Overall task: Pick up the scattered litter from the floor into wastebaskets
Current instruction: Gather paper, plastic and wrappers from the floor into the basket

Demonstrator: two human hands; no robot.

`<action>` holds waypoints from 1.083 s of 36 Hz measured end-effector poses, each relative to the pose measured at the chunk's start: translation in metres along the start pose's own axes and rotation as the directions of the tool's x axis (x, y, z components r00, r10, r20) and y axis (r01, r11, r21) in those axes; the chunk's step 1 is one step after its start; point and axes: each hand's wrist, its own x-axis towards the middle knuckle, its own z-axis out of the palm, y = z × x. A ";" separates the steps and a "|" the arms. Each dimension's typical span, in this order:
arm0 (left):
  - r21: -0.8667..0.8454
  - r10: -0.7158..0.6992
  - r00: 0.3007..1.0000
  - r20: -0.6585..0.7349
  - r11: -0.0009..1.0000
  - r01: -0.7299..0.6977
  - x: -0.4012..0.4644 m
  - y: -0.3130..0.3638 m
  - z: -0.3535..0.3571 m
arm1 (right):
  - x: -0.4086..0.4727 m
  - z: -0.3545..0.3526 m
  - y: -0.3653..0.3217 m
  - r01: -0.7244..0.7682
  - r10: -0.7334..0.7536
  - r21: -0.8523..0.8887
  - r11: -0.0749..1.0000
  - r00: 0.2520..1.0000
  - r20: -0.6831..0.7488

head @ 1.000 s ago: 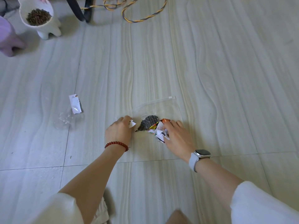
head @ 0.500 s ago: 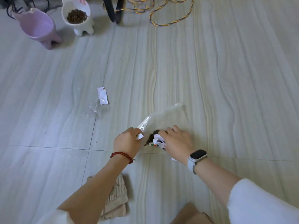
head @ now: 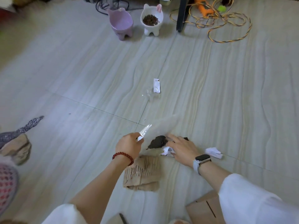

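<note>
Pale streaked floor tiles [head: 210, 94] underfoot: my left hand [head: 128, 145] pinches the clear plastic bag [head: 159, 126] open, my right hand [head: 182, 147], fingers spread, presses the dark crumpled wrapper [head: 156, 141] beside it. I'd widen the mouth before scooping.

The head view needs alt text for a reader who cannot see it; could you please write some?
A person crouching over a pale tiled floor gathers litter: the left hand grips a clear plastic bag, while the right hand reaches over a dark wrapper and crumpled paper. Beyond lies a small white packet; farther off stand two pet bowls.
</note>
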 end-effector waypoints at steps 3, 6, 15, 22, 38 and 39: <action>-0.040 -0.051 0.999 0.011 0.998 0.052 -0.009 -0.017 0.003 | -0.003 0.014 -0.017 -0.003 0.003 0.005 1.000 0.999 -0.043; -0.120 -0.107 0.994 0.019 0.987 0.108 -0.015 -0.029 0.009 | -0.004 0.018 -0.029 -0.015 0.015 0.006 1.000 0.999 -0.052; -0.151 -0.165 0.986 0.034 0.974 0.168 -0.022 -0.036 0.011 | 0.000 0.009 -0.040 0.284 -0.284 -0.153 0.946 0.959 0.025; -0.214 -0.155 0.988 0.016 0.964 0.155 -0.025 -0.039 0.012 | -0.003 0.023 -0.055 0.217 -0.231 -0.206 0.954 0.972 -0.043; 0.050 0.196 0.883 -0.427 0.980 -0.193 -0.029 -0.006 0.009 | -0.069 -0.008 0.046 -0.738 0.725 0.124 0.663 0.674 0.140; 0.077 0.237 0.873 -0.425 0.971 -0.226 -0.028 -0.006 0.009 | -0.069 -0.003 0.045 -0.760 0.753 0.129 0.637 0.649 0.106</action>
